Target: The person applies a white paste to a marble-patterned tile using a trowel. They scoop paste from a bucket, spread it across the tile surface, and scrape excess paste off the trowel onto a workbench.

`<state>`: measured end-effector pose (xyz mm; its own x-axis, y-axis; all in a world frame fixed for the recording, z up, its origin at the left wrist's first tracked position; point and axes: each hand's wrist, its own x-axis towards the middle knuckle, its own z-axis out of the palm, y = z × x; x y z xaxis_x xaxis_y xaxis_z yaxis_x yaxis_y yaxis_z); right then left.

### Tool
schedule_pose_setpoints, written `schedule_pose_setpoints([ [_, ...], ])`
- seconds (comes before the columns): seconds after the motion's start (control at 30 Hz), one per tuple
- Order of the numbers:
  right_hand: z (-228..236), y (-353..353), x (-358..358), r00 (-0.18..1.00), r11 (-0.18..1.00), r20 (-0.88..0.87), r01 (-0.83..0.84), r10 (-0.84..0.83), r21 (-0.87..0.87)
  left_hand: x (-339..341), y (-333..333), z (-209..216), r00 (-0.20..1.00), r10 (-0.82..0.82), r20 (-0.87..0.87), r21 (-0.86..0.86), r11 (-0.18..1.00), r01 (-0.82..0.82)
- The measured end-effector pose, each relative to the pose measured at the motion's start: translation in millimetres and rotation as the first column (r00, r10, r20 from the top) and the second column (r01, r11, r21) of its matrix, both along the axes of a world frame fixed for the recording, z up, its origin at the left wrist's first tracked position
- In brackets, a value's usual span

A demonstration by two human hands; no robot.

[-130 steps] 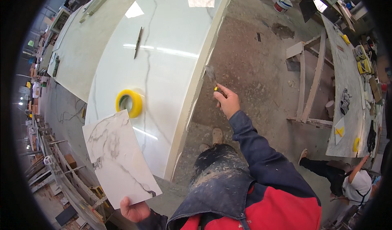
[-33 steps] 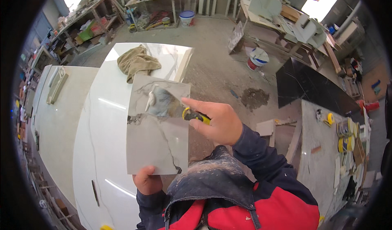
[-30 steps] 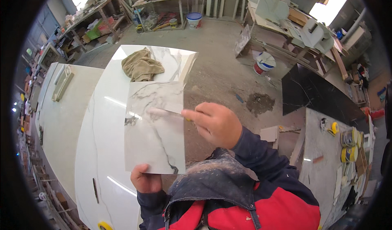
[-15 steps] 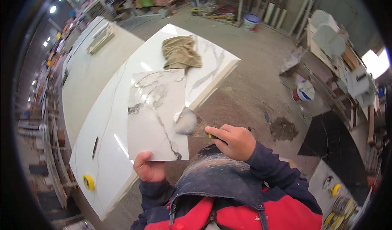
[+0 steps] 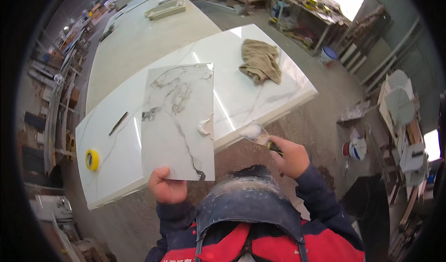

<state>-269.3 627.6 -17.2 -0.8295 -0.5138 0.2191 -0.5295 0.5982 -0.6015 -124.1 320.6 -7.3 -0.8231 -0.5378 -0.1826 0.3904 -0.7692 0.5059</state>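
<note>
Scraper and right hand had moved off to the right since the frame half a second earlier, when the blade lay at the panel's right edge; a white dab of paste now sat there by itself. Being so close to that edge, the dab looked likely to slide off if the marble-patterned panel were tipped rightward, and paste on the blade might drop, since it hung beyond the panel. Single-handed support at the near end could also let the panel sag or twist. Left hand pinched that near edge, thumb on top, fingers hidden beneath; the right was closed around the black-and-yellow handle, blade pointing left and away from the body. Whether the panel's far end touched the glossy white worktop could not be told. On that worktop, a yellow tape roll lay to the left, a thin dark stick just beyond it, and a brown cloth far right. Farther still, a beige worktop bore a shallow tray.
</note>
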Motion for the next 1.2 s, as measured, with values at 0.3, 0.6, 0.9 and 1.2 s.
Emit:
schedule_pose_setpoints([
  [0.3,92.8,-57.5,15.8,0.895,0.981,0.412,-0.114,0.171,-0.159,29.5,-39.2,-0.8,0.982,0.172,0.072,-0.175,0.972,-0.157],
  [0.6,92.4,-122.5,38.8,0.906,0.929,0.218,-0.371,0.362,-0.002,45.8,-68.8,-17.6,0.990,0.130,0.059,-0.340,0.935,-0.103],
  [0.9,61.6,-102.4,48.5,0.934,0.978,0.298,-0.208,0.198,0.005,34.7,-82.6,-23.6,0.985,0.032,0.169,-0.194,0.981,0.002],
  [1.2,-96.0,24.6,17.6,0.559,0.268,0.816,0.772,0.149,-0.577,5.5,-81.5,-4.2,0.958,-0.131,0.255,-0.188,0.965,0.182],
])
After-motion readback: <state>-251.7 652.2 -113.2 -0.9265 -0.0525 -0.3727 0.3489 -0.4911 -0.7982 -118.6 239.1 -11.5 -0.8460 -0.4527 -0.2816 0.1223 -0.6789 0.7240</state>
